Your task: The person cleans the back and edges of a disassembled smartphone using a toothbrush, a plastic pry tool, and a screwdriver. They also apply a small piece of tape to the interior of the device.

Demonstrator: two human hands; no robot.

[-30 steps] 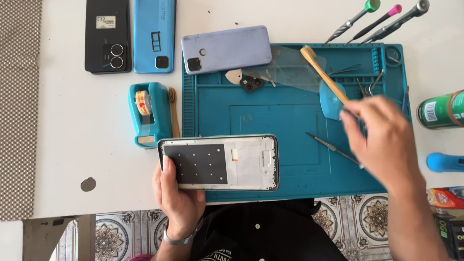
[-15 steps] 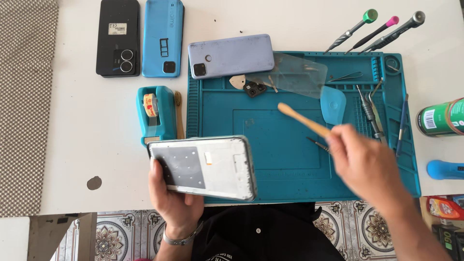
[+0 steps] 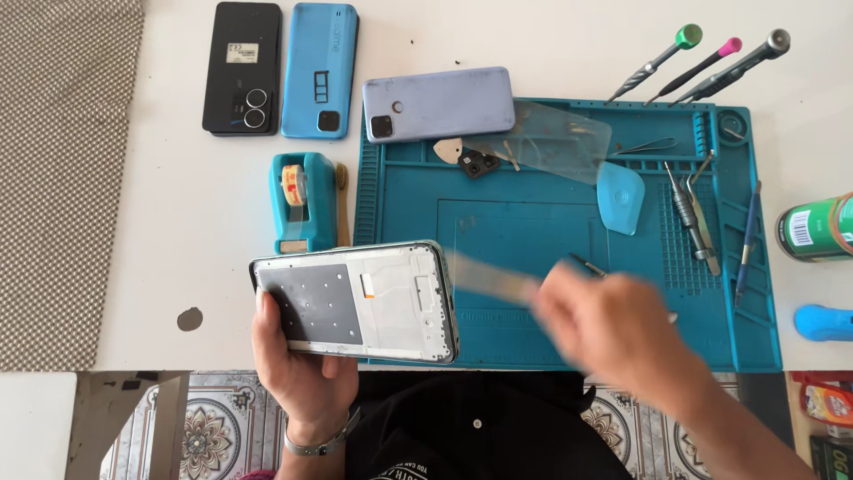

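Spread across a white table [image 3: 178,178]: a teal work mat [image 3: 551,231], with three phones laid face down along its upper edge, black [image 3: 242,67], blue [image 3: 320,69] and lavender [image 3: 438,104]. Cradled just over the mat's near left corner, above the lap: an opened phone frame [image 3: 355,302], inner side up, grey plate to the left. Gripped from beneath by the left hand [image 3: 302,373], fingers wrapped firmly around its lower edge, thumb on the left end. Tilted a touch more than a second ago, and lifted clear of the mat.

Swung down and leftward since then: the right hand [image 3: 613,329], from the mat's far right to its middle, now smeared by motion. Closed, as far as the blur allows, around a pale wooden tool [image 3: 489,280], the tip brought from high over the mat to just beside the frame's right end. Contact impossible to tell. Judged as the tool being brought to bear on the frame.

Left untouched: teal tape dispenser [image 3: 302,200], blue pick [image 3: 619,197], screwdrivers [image 3: 702,62].
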